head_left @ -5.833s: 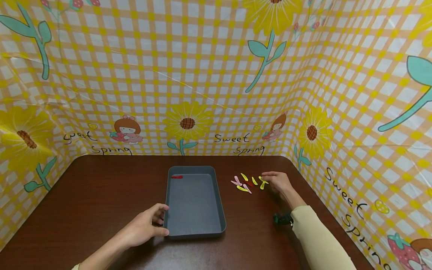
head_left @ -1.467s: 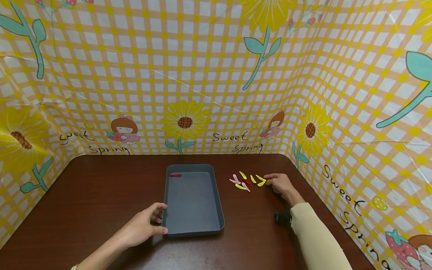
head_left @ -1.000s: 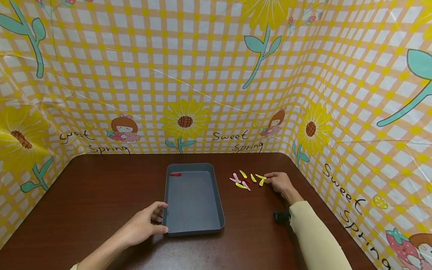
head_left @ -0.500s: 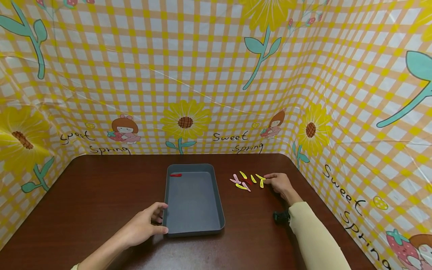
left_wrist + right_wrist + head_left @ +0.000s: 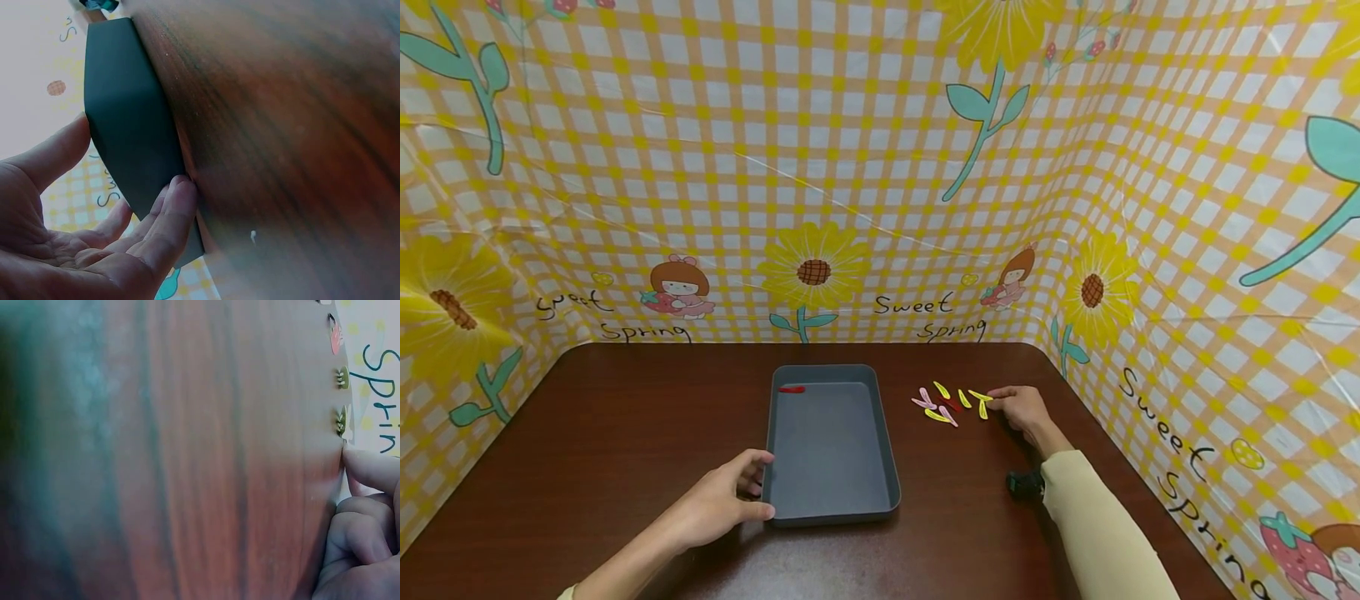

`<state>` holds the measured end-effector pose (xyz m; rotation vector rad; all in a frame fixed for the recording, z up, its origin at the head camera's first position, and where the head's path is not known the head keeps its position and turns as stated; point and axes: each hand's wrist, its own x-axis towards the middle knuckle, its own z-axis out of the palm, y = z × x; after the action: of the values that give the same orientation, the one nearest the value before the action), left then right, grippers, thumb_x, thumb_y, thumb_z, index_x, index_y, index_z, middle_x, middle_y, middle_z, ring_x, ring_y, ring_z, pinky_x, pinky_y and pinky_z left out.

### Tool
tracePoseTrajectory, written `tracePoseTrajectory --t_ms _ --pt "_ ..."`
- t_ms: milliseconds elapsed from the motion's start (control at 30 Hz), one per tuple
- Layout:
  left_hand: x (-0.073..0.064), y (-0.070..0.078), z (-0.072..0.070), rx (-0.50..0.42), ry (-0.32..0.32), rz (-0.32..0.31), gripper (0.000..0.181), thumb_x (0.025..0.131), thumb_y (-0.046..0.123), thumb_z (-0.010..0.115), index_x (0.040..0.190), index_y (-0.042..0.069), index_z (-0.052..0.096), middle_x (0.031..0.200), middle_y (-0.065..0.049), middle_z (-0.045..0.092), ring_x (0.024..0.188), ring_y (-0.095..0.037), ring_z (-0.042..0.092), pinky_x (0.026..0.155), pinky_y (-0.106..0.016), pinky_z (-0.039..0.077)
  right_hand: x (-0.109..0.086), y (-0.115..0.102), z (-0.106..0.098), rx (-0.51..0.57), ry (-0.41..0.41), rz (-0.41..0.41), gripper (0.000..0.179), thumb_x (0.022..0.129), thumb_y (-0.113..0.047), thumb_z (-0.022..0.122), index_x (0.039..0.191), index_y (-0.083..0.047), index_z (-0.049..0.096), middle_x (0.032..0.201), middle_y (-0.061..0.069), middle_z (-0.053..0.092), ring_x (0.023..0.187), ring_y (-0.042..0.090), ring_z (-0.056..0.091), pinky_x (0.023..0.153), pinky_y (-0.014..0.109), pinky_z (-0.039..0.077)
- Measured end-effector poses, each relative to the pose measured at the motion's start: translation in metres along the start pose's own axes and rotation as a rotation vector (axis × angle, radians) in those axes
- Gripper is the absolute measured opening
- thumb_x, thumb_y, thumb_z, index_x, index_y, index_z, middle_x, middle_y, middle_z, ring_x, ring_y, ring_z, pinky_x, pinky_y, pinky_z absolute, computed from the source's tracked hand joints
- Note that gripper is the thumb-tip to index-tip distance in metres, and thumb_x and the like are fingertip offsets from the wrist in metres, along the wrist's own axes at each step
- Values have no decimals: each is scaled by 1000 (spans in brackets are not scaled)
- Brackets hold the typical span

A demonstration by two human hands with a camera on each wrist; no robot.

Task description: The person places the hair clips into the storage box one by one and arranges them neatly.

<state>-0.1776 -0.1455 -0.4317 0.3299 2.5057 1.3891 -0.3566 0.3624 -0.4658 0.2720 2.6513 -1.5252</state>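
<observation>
A dark grey rectangular tray lies on the brown table, with one red hair clip in its far left part. My left hand grips the tray's near left side; thumb and forefinger are at the rim, and other fingers lie low against the outer wall in the left wrist view. To the right, my right hand pinches at the end of a yellow hair clip; its other fingers are curled. A second yellow clip lies just below that one, their ends meeting.
Several loose hair clips lie between the tray and my right hand: pink clips, a dark red clip and more yellow clips. A patterned cloth stands round the table's back and sides. A dark device sits at the right wrist.
The lower yellow clip by my right fingertips has swung from lying slanted to pointing toward me. Both hands, the tray and the other clips stay nearly where they were.
</observation>
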Motion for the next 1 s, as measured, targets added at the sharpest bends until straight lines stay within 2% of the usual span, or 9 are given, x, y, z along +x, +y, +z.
tracePoseTrajectory --t_ms 367,1000 --pt "0 0 0 8 -4 11 65 82 19 83 138 8 52 120 -9 60 109 -24 58 86 -43 49 -2 0 1 22 4 21 31 96 -8 65 121 9 65 49 -11 38 42 6 27 43 24 28" --pt "0 -1 0 -9 -10 15 66 82 18 83 138 8 51 119 -9 59 108 -24 58 84 -41 49 -4 -2 0 18 5 11 32 98 -11 63 123 9 63 49 -10 36 42 7 26 44 24 28"
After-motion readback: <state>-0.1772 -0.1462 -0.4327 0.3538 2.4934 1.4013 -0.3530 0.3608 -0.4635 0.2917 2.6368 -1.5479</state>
